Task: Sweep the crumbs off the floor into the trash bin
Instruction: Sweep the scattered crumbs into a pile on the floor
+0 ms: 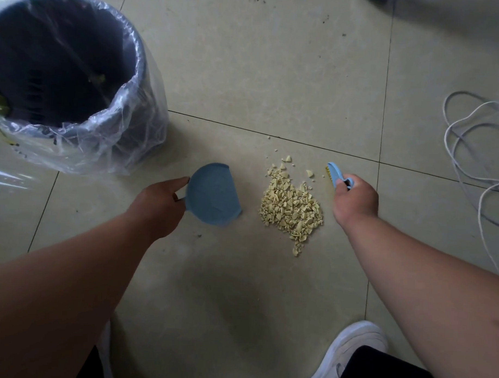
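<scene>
On floor, am gripping dustpan (212,194) in left hand (160,205), brush (335,173) in right hand (355,202). Am judging: seat pan lip flat beside crumbs (291,207), sweep leftward with short strokes.

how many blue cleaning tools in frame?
2. A blue dustpan, gripped by the left hand, lies left of the crumb pile. A small blue brush, gripped by the right hand, is right of it. None appear hidden.

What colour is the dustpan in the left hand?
Light blue; the dustpan shows best in the head view.
</scene>
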The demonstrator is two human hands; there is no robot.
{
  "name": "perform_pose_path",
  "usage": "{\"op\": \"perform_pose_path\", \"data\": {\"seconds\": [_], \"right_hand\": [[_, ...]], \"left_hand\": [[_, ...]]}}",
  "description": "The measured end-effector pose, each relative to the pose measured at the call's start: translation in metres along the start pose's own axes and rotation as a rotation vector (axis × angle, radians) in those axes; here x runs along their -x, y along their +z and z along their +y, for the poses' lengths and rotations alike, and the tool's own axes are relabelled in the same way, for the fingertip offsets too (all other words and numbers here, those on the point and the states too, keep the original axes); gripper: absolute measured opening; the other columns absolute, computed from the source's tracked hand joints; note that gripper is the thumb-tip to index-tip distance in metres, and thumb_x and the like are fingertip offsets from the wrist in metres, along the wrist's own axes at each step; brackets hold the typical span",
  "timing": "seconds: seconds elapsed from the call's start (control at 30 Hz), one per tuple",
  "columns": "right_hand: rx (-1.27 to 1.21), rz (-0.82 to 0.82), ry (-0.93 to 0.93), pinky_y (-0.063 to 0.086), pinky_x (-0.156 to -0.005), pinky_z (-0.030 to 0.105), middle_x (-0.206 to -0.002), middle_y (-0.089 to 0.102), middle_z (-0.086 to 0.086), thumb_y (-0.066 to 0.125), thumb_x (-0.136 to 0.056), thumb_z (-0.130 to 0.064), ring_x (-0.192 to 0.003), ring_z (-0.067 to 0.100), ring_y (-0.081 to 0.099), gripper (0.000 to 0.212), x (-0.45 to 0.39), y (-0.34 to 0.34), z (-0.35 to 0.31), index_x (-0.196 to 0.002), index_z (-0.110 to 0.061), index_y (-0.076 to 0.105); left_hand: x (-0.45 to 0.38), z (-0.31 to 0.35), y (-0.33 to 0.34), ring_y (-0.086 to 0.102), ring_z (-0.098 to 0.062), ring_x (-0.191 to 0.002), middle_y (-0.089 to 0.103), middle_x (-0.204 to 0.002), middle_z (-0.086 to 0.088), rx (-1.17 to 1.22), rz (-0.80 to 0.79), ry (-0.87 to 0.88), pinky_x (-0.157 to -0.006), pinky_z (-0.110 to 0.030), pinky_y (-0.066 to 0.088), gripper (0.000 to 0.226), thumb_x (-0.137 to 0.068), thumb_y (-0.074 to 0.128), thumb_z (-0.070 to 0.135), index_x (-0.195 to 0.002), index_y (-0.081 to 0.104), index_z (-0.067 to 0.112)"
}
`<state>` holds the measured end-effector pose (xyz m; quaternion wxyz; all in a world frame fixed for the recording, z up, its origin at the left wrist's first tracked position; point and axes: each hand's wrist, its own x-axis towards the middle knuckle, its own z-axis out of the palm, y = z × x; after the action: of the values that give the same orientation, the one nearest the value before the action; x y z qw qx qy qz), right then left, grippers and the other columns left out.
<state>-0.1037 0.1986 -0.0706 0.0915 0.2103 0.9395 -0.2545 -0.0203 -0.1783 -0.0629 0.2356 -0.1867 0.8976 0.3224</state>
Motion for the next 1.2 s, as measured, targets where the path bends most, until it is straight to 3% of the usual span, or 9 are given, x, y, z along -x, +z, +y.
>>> {"op": "perform_pose_path", "data": {"seconds": [0.17, 0.3, 0.43, 0.5, 0.57, 0.63, 0.83, 0.97, 1.2], "right_hand": [[0.004, -0.101, -0.148, 0.043, -0.065, 0.031, -0.089, 0.07, 0.012, 0.052, -0.104, -0.026, -0.077, 0.029, 0.061, 0.026, 0.011, 0.009, -0.023, -0.116, -0.013, 0.072], [0.047, -0.169, -0.223, 0.041, -0.057, 0.026, -0.083, 0.067, 0.005, 0.054, -0.103, -0.026, -0.069, 0.021, 0.059, 0.026, 0.023, 0.016, -0.027, -0.12, -0.019, 0.072], [0.02, -0.171, -0.213, 0.039, -0.054, 0.024, -0.084, 0.067, 0.005, 0.052, -0.104, -0.026, -0.067, 0.02, 0.059, 0.028, 0.033, 0.021, -0.029, -0.123, -0.018, 0.071], [-0.017, -0.11, -0.172, 0.04, -0.058, 0.026, -0.086, 0.066, 0.004, 0.052, -0.104, -0.025, -0.071, 0.023, 0.06, 0.029, 0.031, 0.02, -0.032, -0.124, -0.015, 0.071], [-0.042, -0.029, -0.104, 0.041, -0.068, 0.029, -0.088, 0.064, 0.004, 0.052, -0.104, -0.024, -0.079, 0.027, 0.06, 0.028, 0.022, 0.018, -0.036, -0.12, -0.012, 0.072], [-0.079, 0.021, -0.025, 0.046, -0.073, 0.033, -0.088, 0.065, 0.006, 0.053, -0.102, -0.024, -0.086, 0.033, 0.064, 0.026, 0.008, 0.016, -0.042, -0.111, -0.01, 0.072], [-0.103, 0.008, 0.041, 0.051, -0.078, 0.037, -0.088, 0.065, 0.009, 0.054, -0.1, -0.027, -0.091, 0.037, 0.067, 0.02, -0.022, 0.019, -0.066, -0.095, -0.014, 0.068], [-0.076, -0.053, -0.042, 0.055, -0.079, 0.042, -0.095, 0.071, 0.017, 0.051, -0.1, -0.026, -0.091, 0.041, 0.067, 0.027, -0.031, 0.03, -0.089, -0.101, -0.007, 0.071], [-0.016, -0.177, -0.182, 0.053, -0.08, 0.036, -0.104, 0.074, 0.015, 0.052, -0.101, -0.026, -0.096, 0.036, 0.067, 0.027, -0.035, 0.044, -0.12, -0.111, -0.01, 0.073]], "left_hand": [[0.001, 0.002, 0.001, 0.052, -0.009, -0.063, 0.055, -0.068, 0.009, 0.045, -0.026, -0.002, -0.066, -0.027, 0.04, 0.059, -0.095, 0.069, 0.041, -0.151, 0.051, 0.038], [-0.001, 0.001, 0.0, 0.066, -0.034, -0.089, 0.071, -0.093, -0.014, 0.008, -0.049, -0.001, -0.074, -0.032, 0.045, 0.058, -0.096, 0.068, 0.04, -0.151, 0.052, 0.035], [-0.003, 0.002, -0.001, 0.068, -0.037, -0.105, 0.073, -0.102, -0.018, 0.017, -0.041, 0.009, -0.089, -0.041, 0.055, 0.057, -0.096, 0.069, 0.036, -0.15, 0.053, 0.034], [-0.007, -0.001, 0.0, 0.068, -0.031, -0.09, 0.073, -0.094, -0.013, 0.03, -0.038, -0.003, -0.082, -0.037, 0.053, 0.057, -0.095, 0.069, 0.034, -0.15, 0.054, 0.034], [-0.01, -0.004, 0.001, 0.055, -0.015, -0.067, 0.058, -0.072, 0.005, 0.048, -0.027, -0.009, -0.07, -0.028, 0.045, 0.057, -0.094, 0.07, 0.033, -0.149, 0.055, 0.035], [-0.011, -0.008, 0.002, 0.048, -0.005, -0.058, 0.052, -0.066, 0.011, 0.071, -0.013, -0.022, -0.059, -0.023, 0.04, 0.056, -0.094, 0.07, 0.032, -0.148, 0.056, 0.036], [-0.013, -0.017, 0.001, 0.056, -0.005, -0.067, 0.063, -0.076, 0.009, 0.09, -0.034, -0.047, -0.058, -0.02, 0.041, 0.056, -0.093, 0.071, 0.039, -0.147, 0.055, 0.041], [-0.016, -0.015, -0.002, 0.052, -0.005, -0.06, 0.057, -0.068, 0.01, 0.109, -0.029, -0.058, -0.052, -0.021, 0.038, 0.057, -0.094, 0.071, 0.036, -0.148, 0.055, 0.039], [-0.008, -0.012, -0.002, 0.051, -0.006, -0.052, 0.054, -0.055, 0.008, 0.113, -0.031, -0.05, -0.05, -0.019, 0.038, 0.055, -0.095, 0.071, 0.033, -0.147, 0.056, 0.04]]}}
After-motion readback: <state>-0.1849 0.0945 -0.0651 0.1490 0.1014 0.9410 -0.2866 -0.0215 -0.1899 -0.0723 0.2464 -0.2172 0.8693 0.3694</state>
